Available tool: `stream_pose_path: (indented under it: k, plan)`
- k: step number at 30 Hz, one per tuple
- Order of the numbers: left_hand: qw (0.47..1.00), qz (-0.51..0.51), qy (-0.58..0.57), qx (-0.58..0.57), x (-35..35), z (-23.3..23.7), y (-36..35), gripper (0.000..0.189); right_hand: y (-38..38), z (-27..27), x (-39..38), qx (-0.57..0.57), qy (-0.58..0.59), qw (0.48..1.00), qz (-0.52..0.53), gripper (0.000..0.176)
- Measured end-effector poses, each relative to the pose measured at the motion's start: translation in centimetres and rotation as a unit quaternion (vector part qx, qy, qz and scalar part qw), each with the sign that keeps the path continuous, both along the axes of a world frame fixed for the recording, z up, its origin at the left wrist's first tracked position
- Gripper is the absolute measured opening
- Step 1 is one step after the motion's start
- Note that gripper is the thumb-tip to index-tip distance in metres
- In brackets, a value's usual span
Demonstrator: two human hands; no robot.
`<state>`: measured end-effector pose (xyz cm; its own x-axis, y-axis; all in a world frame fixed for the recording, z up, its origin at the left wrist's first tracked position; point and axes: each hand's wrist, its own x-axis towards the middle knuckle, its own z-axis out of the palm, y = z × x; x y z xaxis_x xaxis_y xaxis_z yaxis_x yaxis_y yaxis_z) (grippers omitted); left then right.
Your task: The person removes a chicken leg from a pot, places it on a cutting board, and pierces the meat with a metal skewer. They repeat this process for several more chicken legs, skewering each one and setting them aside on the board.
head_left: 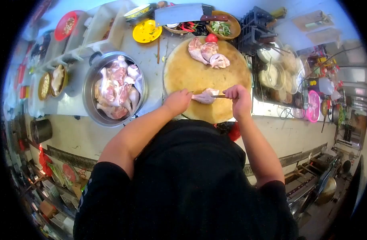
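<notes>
A raw poultry leg (203,97) lies near the front of the round wooden chopping board (179,76). At its left end my left hand (178,101) is closed on the narrow tip of the leg. My right hand (241,101) grips a small knife (219,96), whose blade points left and meets the meat; the blade's tip is hidden at the flesh. Several more raw pieces, among them another leg (196,49), rest at the back of the board. Left of the board stands a metal pot (87,90) heaped with raw poultry legs (118,90).
Behind the board are a cleaver (179,15), a yellow plate (146,31), a tomato (211,38) and a basket of cut greens (233,30). Bowls (271,76) crowd the right side. Clear plastic bins (99,28) stand at the back left.
</notes>
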<state>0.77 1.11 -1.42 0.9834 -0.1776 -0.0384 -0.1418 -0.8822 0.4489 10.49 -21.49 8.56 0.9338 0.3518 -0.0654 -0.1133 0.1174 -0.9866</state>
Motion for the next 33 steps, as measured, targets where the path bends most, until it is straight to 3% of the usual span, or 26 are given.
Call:
stream_pose_path:
  k: [2,5,9,11,13,15,16,17,19,25,27,28,33]
  plan:
    - [1.0,0.002,0.0,0.002,0.0,0.2,-0.3,0.02,0.6,0.7,1.0,0.104,0.07,0.992,-0.003,0.021]
    - [0.997,-0.014,0.072,0.021,-0.2,0.5,-0.2,0.019,3.3,2.8,0.8,0.129,-0.003,0.992,-0.015,0.024]
    - [0.998,-0.037,0.056,0.007,-0.6,0.8,-0.2,0.02,5.0,0.9,0.4,0.097,-0.019,0.993,-0.059,0.019]
    - [0.998,-0.035,0.048,0.0,-0.5,0.8,-0.4,0.02,5.0,-1.9,0.4,0.02,-0.011,1.0,0.014,0.016]
    - [0.995,-0.055,0.072,0.03,-0.2,0.6,-0.2,0.019,5.3,-1.6,0.6,0.058,0.04,0.997,0.011,0.016]
    - [0.995,-0.062,0.073,0.026,-0.1,0.7,-0.1,0.019,5.6,1.0,0.5,0.043,-0.049,0.997,-0.036,0.028]
    - [0.994,-0.073,0.073,0.023,-0.1,0.7,-0.2,0.02,6.1,2.6,0.2,0.118,-0.005,0.992,-0.033,0.018]
    - [0.994,-0.074,0.072,0.021,-0.1,0.7,-0.3,0.02,5.8,1.2,0.2,0.116,-0.005,0.993,-0.034,0.018]
    - [0.996,-0.074,0.039,0.018,0.0,0.8,-0.3,0.02,5.7,-1.4,0.2,-0.006,-0.009,1.0,0.016,0.019]
    - [0.995,-0.079,0.045,0.028,-0.1,-1.1,-0.5,0.022,6.1,0.6,0.1,0.094,0.016,0.995,-0.042,0.03]
    - [0.995,-0.085,0.044,0.039,0.0,-0.1,-0.8,0.022,5.5,-2.2,0.1,-0.021,-0.049,0.998,0.015,0.029]
    - [0.994,-0.082,0.046,0.053,0.1,0.5,-0.4,0.023,6.0,-1.6,0.3,0.008,0.012,1.0,0.016,0.029]
    - [0.994,-0.067,0.082,0.034,0.0,-0.3,-0.6,0.023,4.9,0.7,0.1,0.098,0.02,0.995,-0.023,0.029]
